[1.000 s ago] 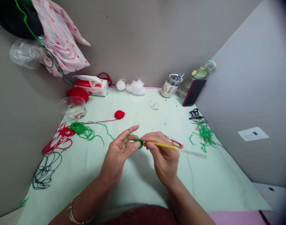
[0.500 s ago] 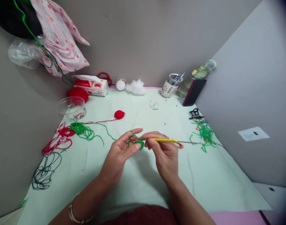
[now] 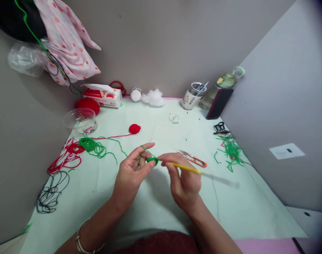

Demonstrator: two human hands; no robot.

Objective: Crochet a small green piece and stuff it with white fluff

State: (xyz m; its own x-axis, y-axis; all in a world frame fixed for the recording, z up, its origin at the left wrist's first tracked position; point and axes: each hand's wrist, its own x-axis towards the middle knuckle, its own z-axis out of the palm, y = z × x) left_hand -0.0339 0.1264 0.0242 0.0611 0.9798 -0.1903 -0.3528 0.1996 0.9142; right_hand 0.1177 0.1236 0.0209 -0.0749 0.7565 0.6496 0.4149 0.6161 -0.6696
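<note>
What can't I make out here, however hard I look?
All in the head view:
Tip of the hook, in the right hand: too small against the green piece.
Hook's far end: blurred into a streak.
Part of the bottle: behind the phone.
Tin's lettering: too small.
Black thing: cut off by the picture's edge.

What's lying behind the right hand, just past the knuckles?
Orange-handled snips lie there on the pale cloth, blades and handle showing. Anything directly beneath the right hand, which grips a yellow-handled crochet hook, is covered.
</note>
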